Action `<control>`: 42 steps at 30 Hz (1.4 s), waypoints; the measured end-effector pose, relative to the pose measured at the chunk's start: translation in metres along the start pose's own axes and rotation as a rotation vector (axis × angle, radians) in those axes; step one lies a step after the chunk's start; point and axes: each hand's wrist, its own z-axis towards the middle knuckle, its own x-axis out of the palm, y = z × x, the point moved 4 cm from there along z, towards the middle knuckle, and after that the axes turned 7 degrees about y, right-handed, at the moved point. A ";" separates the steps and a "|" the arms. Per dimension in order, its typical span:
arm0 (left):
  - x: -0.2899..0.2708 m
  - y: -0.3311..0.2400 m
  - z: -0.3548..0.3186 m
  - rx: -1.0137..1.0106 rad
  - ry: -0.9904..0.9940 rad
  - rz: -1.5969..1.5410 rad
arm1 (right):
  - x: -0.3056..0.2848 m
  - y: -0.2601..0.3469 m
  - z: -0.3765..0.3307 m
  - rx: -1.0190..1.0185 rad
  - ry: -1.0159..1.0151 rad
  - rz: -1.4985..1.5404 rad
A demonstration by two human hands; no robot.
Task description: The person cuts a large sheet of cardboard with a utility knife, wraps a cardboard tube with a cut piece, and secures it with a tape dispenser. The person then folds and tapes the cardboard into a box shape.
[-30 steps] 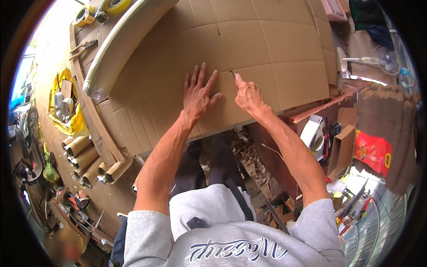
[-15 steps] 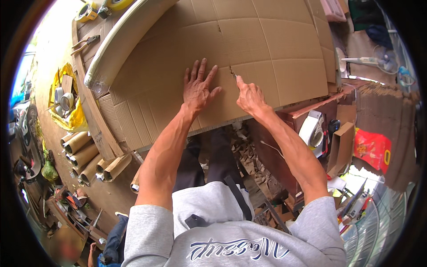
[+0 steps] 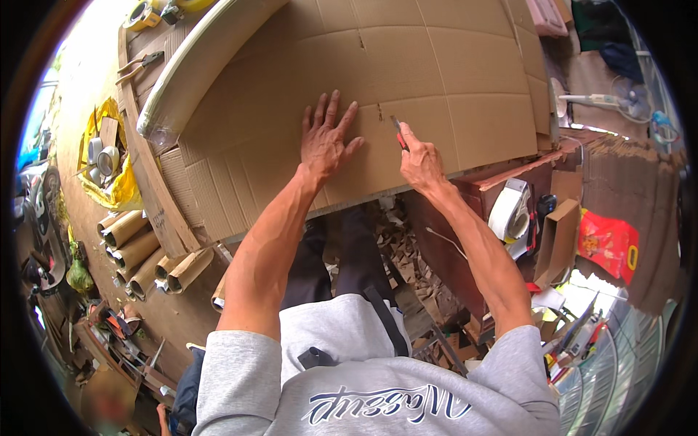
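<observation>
A large brown cardboard sheet (image 3: 291,65) with fold creases lies before me. My left hand (image 3: 326,145) rests flat on it, palm down and fingers spread. My right hand (image 3: 422,161) is closed round a red-handled utility knife (image 3: 400,136), its index finger stretched along the top and the blade pointing up and left. Just left of the blade tip is a short slit (image 3: 379,112) in the cardboard. A second slit (image 3: 361,38) shows farther back, roughly in line with it.
A long pale roll (image 3: 196,69) curves along the sheet's left side. Pliers (image 3: 142,64) lie beyond it, near a yellow bag (image 3: 120,185) holding tape rolls. Cardboard tubes (image 3: 138,251) are stacked at left. A tape dispenser (image 3: 510,211) stands right of my right forearm.
My right hand has drawn the knife out of the slit and moved it slightly right and toward me. My left hand stays flat in nearly the same place.
</observation>
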 end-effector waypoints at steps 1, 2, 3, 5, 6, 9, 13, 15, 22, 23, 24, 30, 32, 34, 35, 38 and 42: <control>0.001 0.001 0.000 0.001 -0.002 -0.004 | -0.001 0.001 0.000 -0.011 0.002 0.007; 0.001 0.001 0.000 0.002 -0.003 0.005 | -0.002 0.001 0.000 -0.020 0.000 0.014; 0.002 0.001 0.000 0.001 -0.005 0.014 | -0.001 0.000 0.001 -0.034 0.004 0.013; 0.002 0.000 0.001 0.000 -0.008 0.027 | 0.002 -0.001 0.001 -0.067 0.013 0.012; 0.002 -0.001 0.001 0.000 -0.009 0.031 | 0.004 -0.001 0.001 -0.068 0.011 -0.003; 0.002 -0.001 0.001 -0.002 -0.011 0.034 | 0.009 0.003 0.000 -0.057 0.017 -0.036; 0.001 -0.003 0.001 -0.004 -0.008 0.032 | 0.011 0.005 0.002 -0.047 0.003 -0.008; 0.002 -0.002 0.001 0.000 -0.018 0.031 | 0.010 0.012 0.005 -0.040 0.008 -0.029; 0.002 -0.001 0.001 0.002 -0.022 0.025 | 0.015 0.008 0.010 -0.050 0.052 -0.143; 0.002 0.000 0.001 0.001 -0.021 0.026 | 0.015 0.007 0.010 -0.060 0.052 -0.135; 0.003 0.000 0.001 0.000 -0.021 0.028 | 0.016 0.005 0.009 -0.069 0.047 -0.127; 0.003 0.000 0.001 0.002 -0.023 0.008 | 0.013 0.009 -0.011 -0.044 0.071 -0.155; 0.004 0.000 0.000 0.002 -0.024 0.006 | 0.015 0.008 -0.019 -0.041 0.036 -0.151; 0.004 0.000 0.000 0.005 -0.024 0.009 | 0.013 0.008 -0.023 -0.063 0.039 -0.136; 0.003 0.000 0.000 0.009 -0.029 0.007 | 0.011 0.009 -0.023 -0.073 0.037 -0.129; 0.002 -0.001 -0.001 0.015 -0.035 0.008 | 0.016 0.008 -0.028 -0.067 0.043 -0.128; 0.002 -0.001 0.000 0.013 -0.027 0.016 | 0.014 0.011 -0.035 -0.100 0.010 -0.127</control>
